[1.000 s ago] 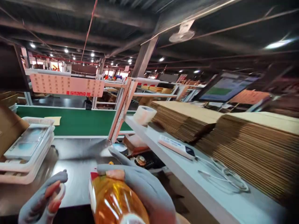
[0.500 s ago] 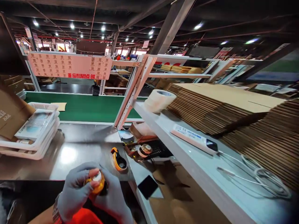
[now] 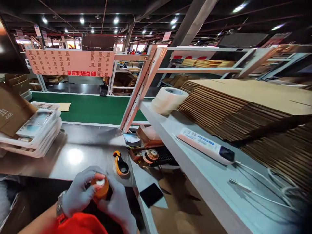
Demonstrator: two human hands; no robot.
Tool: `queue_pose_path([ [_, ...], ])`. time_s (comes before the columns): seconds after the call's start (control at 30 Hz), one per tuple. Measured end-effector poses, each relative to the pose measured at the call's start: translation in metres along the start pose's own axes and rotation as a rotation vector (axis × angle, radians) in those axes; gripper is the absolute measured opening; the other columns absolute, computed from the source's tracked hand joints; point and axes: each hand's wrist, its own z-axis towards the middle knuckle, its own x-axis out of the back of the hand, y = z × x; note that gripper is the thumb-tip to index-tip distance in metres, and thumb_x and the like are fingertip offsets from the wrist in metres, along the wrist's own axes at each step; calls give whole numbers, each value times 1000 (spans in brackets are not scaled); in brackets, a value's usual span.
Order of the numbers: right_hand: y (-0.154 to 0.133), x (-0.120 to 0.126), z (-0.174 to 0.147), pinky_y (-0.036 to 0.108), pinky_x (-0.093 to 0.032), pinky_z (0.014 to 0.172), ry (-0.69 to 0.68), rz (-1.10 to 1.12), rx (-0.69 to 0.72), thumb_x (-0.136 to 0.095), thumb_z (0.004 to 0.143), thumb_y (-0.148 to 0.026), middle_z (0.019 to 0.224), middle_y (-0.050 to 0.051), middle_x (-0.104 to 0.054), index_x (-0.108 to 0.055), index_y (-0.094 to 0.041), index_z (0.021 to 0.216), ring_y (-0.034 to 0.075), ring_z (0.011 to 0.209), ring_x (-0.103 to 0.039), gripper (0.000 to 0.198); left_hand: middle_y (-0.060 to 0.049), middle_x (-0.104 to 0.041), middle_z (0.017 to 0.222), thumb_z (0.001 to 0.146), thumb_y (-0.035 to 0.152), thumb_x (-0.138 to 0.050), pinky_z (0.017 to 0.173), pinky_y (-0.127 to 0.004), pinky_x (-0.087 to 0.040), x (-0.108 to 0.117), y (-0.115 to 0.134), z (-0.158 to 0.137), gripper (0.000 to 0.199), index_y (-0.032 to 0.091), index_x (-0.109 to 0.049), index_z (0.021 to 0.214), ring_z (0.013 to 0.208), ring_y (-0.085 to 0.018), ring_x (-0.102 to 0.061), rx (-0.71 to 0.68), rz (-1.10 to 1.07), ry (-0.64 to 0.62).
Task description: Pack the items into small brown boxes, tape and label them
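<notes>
1. Two gloved hands meet over the near edge of a steel table (image 3: 90,139), left of a shelf (image 3: 168,128), an amber bottle (image 3: 102,192) between them.
2. The left hand (image 3: 79,191), a watch (image 3: 60,208) at its wrist, pinches the bottle's white cap (image 3: 100,182) with bare thumb and finger.
3. The right hand (image 3: 117,200) curls its fingers around the bottle's right side, gripping it.
4. Just beyond, to the right, a tape dispenser (image 3: 117,164) lies on the table.
5. White baskets (image 3: 50,136) sit stacked at far left; a green conveyor (image 3: 99,112) runs along the far side.
6. On the shelf at right: tape rolls (image 3: 162,102), a white device (image 3: 204,146) and stacked cardboard (image 3: 219,112).
</notes>
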Motion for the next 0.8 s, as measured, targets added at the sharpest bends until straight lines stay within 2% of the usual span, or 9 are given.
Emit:
queue_pose_path([
  [0.07,4,10,0,30,-63,73,-77,50,-8,-85,72,-25,101,2,-82,-78,-25,114,22,85,-77,43,-15,-81,128,111,46,-66,103,-37,-63,-1,1,1,32,25,-86,125,116,-25,-79,46,-14,-133],
  [0.13,9,18,0,31,-64,78,-110,75,7,-86,71,-26,104,2,-83,-79,-25,117,24,90,-79,47,-17,-75,143,102,54,-80,107,-39,-62,-6,-1,2,37,26,-88,123,126,-29,-76,65,19,-126],
  [0.23,15,25,0,35,-66,85,-146,102,36,-88,69,-30,107,2,-83,-78,-26,114,27,96,-79,46,-14,-76,125,80,61,-99,96,-35,-64,-21,-9,1,45,23,-90,102,111,-27,-76,19,39,28],
  [0.3,18,27,-1,35,-65,81,-183,151,16,-87,70,-30,104,2,-82,-77,-26,110,27,93,-78,42,-11,-76,107,89,58,-92,88,-32,-64,-28,-13,0,36,23,-91,98,98,-23,-76,36,12,48],
  [0.37,21,29,-3,33,-63,74,-227,233,-30,-85,70,-30,102,1,-81,-76,-27,112,25,89,-77,44,-12,-80,110,100,55,-81,91,-34,-65,-29,-15,-1,36,26,-91,119,100,-23,-77,105,-13,-5],
  [0.47,26,32,-6,31,-60,71,-280,323,-94,-83,69,-28,101,0,-80,-73,-26,115,24,85,-76,48,-16,-80,138,101,58,-78,112,-44,-61,-28,-16,-4,62,30,-74,156,127,-30,-77,216,-28,-50],
  [0.6,33,38,-9,31,-58,75,-230,244,-90,-86,64,-25,98,-1,-78,-71,-25,106,22,85,-72,44,-17,-71,153,68,61,-105,126,-52,-53,-37,-29,-9,103,27,-70,159,141,-38,-69,175,60,76],
  [0.73,38,44,-9,31,-56,76,-297,339,-127,-85,67,-25,108,1,-78,-73,-27,116,23,92,-71,51,-12,-81,125,87,59,-91,111,-46,-63,-43,-45,-10,62,25,-83,139,116,-30,-77,280,132,69],
  [0.8,41,47,-10,31,-55,74,-326,365,-158,-87,68,-28,109,2,-79,-72,-27,120,23,92,-71,55,-13,-81,131,95,58,-82,114,-46,-61,-41,-49,-9,56,27,-82,142,123,-30,-76,332,117,-9],
])
